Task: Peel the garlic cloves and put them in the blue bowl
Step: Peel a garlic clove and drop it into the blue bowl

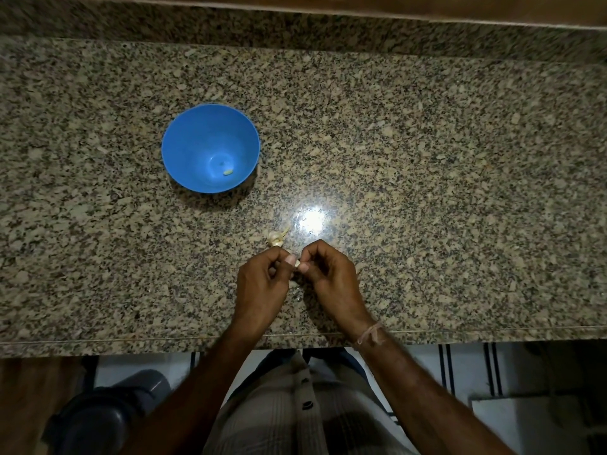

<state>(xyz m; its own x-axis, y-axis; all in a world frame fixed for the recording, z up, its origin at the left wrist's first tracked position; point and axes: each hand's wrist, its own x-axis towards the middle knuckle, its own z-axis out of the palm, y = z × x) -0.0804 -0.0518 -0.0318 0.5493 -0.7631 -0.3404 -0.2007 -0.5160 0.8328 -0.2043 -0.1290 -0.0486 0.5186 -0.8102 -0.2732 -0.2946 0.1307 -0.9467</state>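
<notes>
A blue bowl (197, 139) stands on the granite counter at the left, with one peeled clove (228, 172) lying at its bottom. A partial garlic bulb (275, 238) with a dry stem lies on the counter just beyond my hands. My left hand (262, 284) and my right hand (328, 277) meet near the counter's front edge, their fingertips pinching one small garlic clove (297, 263) between them. Most of that clove is hidden by my thumbs and fingers.
The speckled granite counter (427, 192) stretches wide, with a raised granite backsplash (295, 24) at the far side. A bright light glare (312, 220) sits right of the bulb. Below the front edge stands a dark grey bin (108, 415) on the floor.
</notes>
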